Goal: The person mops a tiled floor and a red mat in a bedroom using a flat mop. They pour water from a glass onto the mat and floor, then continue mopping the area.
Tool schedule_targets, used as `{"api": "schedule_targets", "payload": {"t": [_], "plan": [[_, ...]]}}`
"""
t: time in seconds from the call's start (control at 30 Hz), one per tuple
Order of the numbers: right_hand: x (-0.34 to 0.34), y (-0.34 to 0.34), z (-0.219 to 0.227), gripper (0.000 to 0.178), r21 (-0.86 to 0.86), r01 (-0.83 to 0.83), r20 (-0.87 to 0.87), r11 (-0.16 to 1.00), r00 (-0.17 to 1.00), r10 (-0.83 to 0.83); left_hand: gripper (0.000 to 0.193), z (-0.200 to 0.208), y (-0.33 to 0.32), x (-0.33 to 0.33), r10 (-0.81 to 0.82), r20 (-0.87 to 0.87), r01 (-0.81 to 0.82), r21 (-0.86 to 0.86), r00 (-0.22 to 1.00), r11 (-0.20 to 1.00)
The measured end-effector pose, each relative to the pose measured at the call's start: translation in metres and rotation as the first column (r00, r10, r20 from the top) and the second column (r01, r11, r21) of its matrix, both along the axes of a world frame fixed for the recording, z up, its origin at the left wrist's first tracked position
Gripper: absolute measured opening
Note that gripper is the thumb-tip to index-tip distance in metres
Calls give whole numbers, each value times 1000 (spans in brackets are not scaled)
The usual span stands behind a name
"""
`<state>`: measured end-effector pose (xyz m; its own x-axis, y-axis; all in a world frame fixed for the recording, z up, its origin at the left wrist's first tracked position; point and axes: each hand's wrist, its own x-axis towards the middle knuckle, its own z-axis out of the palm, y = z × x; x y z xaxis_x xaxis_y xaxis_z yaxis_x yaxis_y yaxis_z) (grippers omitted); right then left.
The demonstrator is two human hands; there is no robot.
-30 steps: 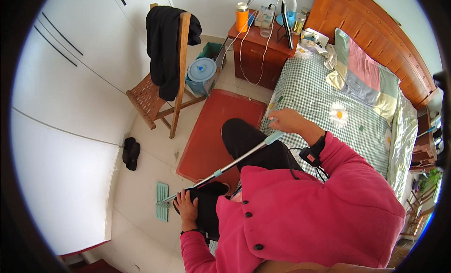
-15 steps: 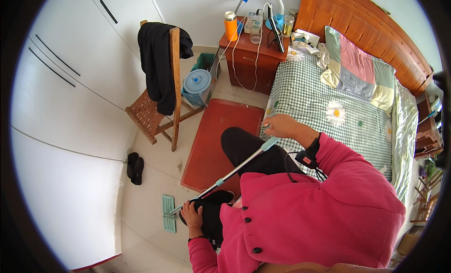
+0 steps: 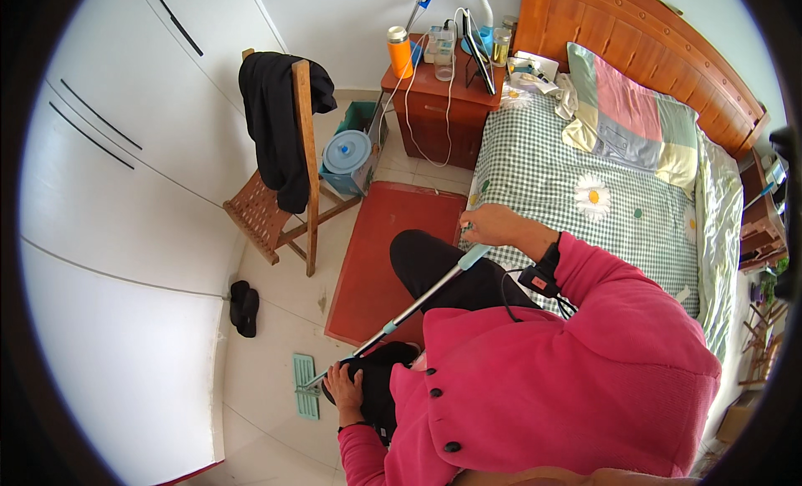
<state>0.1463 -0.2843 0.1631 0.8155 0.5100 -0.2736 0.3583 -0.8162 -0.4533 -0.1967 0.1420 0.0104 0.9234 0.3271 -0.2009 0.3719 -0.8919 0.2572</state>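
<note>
A flat mop slants across in front of me, its silver pole [image 3: 418,304] running down to a light green, slotted flat head [image 3: 306,386] on the tiles. My right hand [image 3: 494,225] is wrapped round the pale green grip at its upper end. On my black-clad left knee [image 3: 372,377] lies my left hand [image 3: 344,387], fingers spread and holding nothing, close to the lower pole. No cloth shows on the mop head.
A red mat [image 3: 393,252] lies ahead beside the bed [image 3: 547,177]. Left of it stand a wooden chair [image 3: 307,168] with black clothing and a lidded blue bucket [image 3: 346,154]. Black shoes [image 3: 243,309] sit near white cabinets [image 3: 125,319]. A nightstand [image 3: 443,118] holds an orange flask [image 3: 399,53].
My view has shifted slightly, so the room sits a little lower and the mop head appears slightly to the right. Both hands keep their places on grip and knee.
</note>
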Motion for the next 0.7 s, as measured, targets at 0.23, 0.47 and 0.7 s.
{"api": "schedule_targets", "payload": {"t": [0.23, 0.47, 0.7], "plan": [[2, -1, -6, 34, 8, -32, 37, 999, 999, 31, 47, 0, -1, 1, 23, -66, -23, -8, 998, 1000], [3, -2, -11, 34, 27, -27, 34, 999, 999, 26, 42, 3, -3, 2, 25, -79, -26, -10, 997, 1000], [3, -1, -9, 35, 21, -10, 3, 1000, 1000, 10, 40, 10, -6, 2, 24, -62, -25, -19, 998, 1000]]}}
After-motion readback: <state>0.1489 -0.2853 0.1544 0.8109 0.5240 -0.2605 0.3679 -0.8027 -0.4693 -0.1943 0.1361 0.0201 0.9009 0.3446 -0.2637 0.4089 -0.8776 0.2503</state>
